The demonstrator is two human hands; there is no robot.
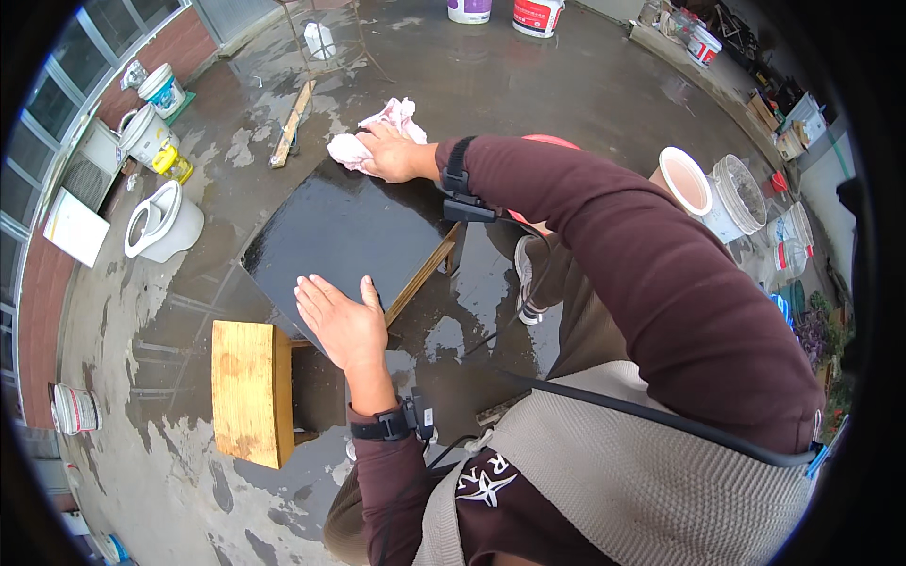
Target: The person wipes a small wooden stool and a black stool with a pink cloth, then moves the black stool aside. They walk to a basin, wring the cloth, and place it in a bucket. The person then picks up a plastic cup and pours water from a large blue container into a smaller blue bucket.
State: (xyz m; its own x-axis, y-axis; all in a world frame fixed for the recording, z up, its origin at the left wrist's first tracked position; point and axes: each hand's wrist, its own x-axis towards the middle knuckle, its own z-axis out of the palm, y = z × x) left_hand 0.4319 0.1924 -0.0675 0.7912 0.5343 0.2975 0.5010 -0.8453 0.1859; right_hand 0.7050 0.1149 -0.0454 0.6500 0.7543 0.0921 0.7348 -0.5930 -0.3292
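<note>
A glossy, wet-looking black board [347,230] lies tilted before me, with pale wood layers showing along its near edge. My right hand [393,152] reaches to its far corner and presses on a pinkish-white cloth [402,119], which bunches out on both sides of the fingers. At the near left edge of the board is my left hand [343,322], spread flat with the thumb apart and holding nothing. Whether its palm touches the surface I cannot tell. What supports the board is mostly hidden.
Close by on the left stands a small wooden stool [244,393]. A wood strip [292,126] lies beyond the board on wet concrete. A white plastic tub [166,223] and several buckets line the left. More buckets [736,198] stand right; a red basin [548,140] is partly behind my arm.
</note>
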